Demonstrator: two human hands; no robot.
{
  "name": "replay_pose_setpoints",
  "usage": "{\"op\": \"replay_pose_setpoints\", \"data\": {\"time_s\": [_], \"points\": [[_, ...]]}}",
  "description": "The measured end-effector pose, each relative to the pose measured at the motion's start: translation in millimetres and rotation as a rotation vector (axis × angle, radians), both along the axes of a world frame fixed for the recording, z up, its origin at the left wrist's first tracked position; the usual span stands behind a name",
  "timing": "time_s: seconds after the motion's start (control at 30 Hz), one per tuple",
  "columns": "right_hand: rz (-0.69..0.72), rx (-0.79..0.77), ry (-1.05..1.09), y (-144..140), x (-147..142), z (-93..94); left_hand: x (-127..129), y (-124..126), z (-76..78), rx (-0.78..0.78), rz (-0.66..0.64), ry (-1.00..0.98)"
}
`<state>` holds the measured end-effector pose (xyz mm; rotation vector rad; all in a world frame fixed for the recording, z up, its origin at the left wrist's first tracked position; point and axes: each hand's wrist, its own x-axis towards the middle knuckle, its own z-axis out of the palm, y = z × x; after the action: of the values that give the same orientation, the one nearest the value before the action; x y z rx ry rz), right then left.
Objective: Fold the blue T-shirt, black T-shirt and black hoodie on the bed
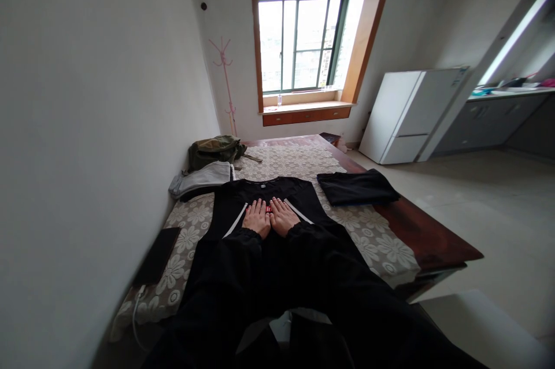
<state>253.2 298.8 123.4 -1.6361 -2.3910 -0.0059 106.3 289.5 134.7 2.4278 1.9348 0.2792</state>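
Note:
A black T-shirt point(277, 187) lies spread on the table, its neckline toward the far side. It has pale diagonal stripes and a small red patch on the chest. My left hand point(257, 218) rests flat on the shirt's chest, fingers stretched forward. Beside it, my right hand point(283, 217) lies flat too, its thumb side close to the left hand. The red patch shows partly between the fingers. Neither hand grips anything. My dark sleeves hide the lower part of the shirt.
A folded dark garment point(358, 187) lies to the right on the lace tablecloth point(390, 247). At left are grey folded clothing point(203, 178), a green backpack point(214, 150) and a black tablet point(156, 256) with a white cable. A white fridge point(407, 114) stands beyond.

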Motion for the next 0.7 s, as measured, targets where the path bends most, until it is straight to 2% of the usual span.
{"op": "replay_pose_setpoints", "data": {"time_s": [0.7], "points": [[0.015, -0.004, -0.006, 1.8, 1.0, -1.6, 0.1, -1.2, 0.4, 0.019, -0.002, -0.005]]}}
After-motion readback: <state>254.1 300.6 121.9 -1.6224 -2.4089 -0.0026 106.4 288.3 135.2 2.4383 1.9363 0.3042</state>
